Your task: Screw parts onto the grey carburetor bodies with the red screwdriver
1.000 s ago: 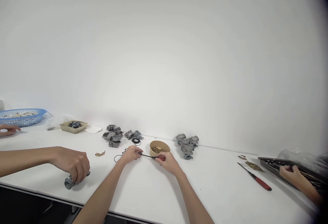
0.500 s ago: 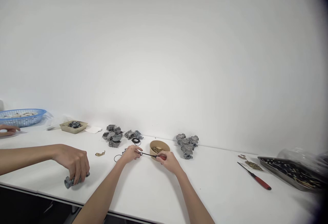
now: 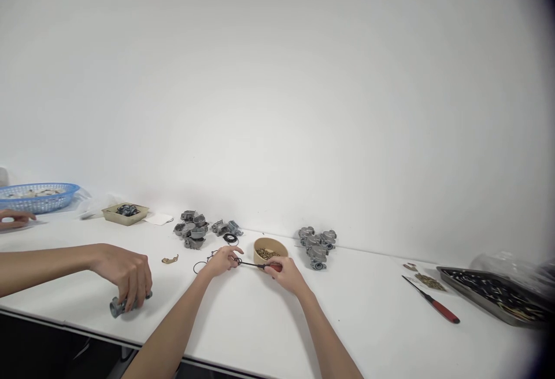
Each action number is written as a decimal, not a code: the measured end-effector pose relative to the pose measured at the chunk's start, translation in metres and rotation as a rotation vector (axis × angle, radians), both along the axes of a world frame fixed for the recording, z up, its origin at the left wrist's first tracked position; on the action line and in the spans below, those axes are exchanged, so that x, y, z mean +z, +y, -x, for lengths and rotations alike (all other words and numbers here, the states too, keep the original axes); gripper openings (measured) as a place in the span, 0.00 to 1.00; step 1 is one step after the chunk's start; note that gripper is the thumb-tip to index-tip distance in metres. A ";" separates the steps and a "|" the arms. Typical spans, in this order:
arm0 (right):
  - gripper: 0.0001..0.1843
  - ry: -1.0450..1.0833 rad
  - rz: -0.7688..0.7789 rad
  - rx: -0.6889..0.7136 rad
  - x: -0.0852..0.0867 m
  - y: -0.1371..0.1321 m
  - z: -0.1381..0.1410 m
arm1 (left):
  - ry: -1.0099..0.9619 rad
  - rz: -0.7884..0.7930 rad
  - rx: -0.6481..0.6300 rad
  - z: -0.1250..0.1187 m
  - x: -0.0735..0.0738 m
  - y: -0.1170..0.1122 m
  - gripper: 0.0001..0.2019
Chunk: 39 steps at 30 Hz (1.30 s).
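Note:
My right hand (image 3: 286, 275) is wrapped round the red handle of a screwdriver (image 3: 250, 264), whose dark shaft points left. At the shaft's tip, my left hand (image 3: 221, 262) pinches what looks like a small black rubber ring (image 3: 238, 261), with its index finger stretched out above. Just left of that hand a larger thin black ring (image 3: 199, 267) lies on the white table (image 3: 255, 321). Behind my right hand stands a round tan bowl (image 3: 271, 242) holding many small brass-coloured parts. A coil of black rings (image 3: 230, 239) lies behind my left hand.
Grey metal castings sit in a left cluster (image 3: 191, 230) and a right cluster (image 3: 318, 246). A co-worker's hand (image 3: 125, 275) grips another casting at left. A second screwdriver (image 3: 440, 308) and a metal tray (image 3: 472, 304) lie right; a blue basket (image 3: 60, 197) stands far left.
Almost nothing has moved. My hands keep their places at the screwdriver, with only a slight shift of the fingers and the shaft.

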State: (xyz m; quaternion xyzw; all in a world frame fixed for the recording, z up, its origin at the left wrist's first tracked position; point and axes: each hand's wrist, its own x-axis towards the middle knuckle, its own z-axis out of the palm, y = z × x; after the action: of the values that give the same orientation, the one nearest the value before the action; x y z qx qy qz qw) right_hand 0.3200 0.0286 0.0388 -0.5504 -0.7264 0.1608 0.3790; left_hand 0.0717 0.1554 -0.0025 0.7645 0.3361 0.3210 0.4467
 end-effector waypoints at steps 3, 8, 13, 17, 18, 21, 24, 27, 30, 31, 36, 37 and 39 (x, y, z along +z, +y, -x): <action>0.12 0.016 -0.006 -0.021 0.000 0.000 0.000 | 0.002 -0.001 -0.002 0.000 0.002 -0.002 0.24; 0.13 0.013 0.000 -0.022 -0.001 -0.001 0.000 | 0.003 -0.003 0.000 0.000 0.005 -0.006 0.24; 0.12 0.007 0.004 -0.024 -0.002 -0.001 0.000 | -0.003 0.014 -0.001 0.000 0.005 -0.006 0.24; 0.12 0.014 0.016 -0.026 -0.002 -0.001 0.000 | -0.015 0.024 -0.001 0.000 0.004 -0.006 0.21; 0.12 0.013 0.016 -0.025 -0.002 -0.002 0.000 | -0.018 0.025 -0.003 0.000 0.004 -0.006 0.20; 0.12 0.004 0.018 -0.017 -0.001 -0.002 0.000 | -0.025 0.033 -0.009 0.000 0.005 -0.006 0.18; 0.12 -0.001 0.013 -0.012 -0.001 -0.001 -0.001 | -0.026 0.039 -0.013 0.001 0.006 -0.008 0.17; 0.12 -0.001 -0.001 -0.022 -0.003 0.000 -0.001 | -0.026 0.043 -0.018 0.000 0.008 -0.009 0.16; 0.13 -0.004 0.005 -0.021 -0.004 0.001 0.000 | -0.026 0.049 -0.017 0.000 0.007 -0.008 0.14; 0.13 -0.005 0.010 -0.018 -0.004 0.001 0.000 | -0.025 0.051 -0.017 0.000 0.007 -0.008 0.13; 0.13 0.008 0.009 0.006 -0.004 0.000 -0.002 | -0.026 0.063 -0.013 0.000 0.005 -0.006 0.12; 0.12 0.005 0.008 0.009 -0.004 0.000 -0.002 | -0.027 0.065 -0.011 0.000 0.005 -0.006 0.12; 0.12 -0.011 0.007 0.012 -0.004 0.000 -0.002 | -0.026 0.072 -0.007 0.000 0.004 -0.006 0.12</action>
State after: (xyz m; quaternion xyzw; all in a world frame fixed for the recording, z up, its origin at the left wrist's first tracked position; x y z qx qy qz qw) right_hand 0.3224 0.0282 0.0351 -0.5485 -0.7310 0.1626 0.3719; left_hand 0.0717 0.1496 0.0020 0.7449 0.3391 0.3170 0.4793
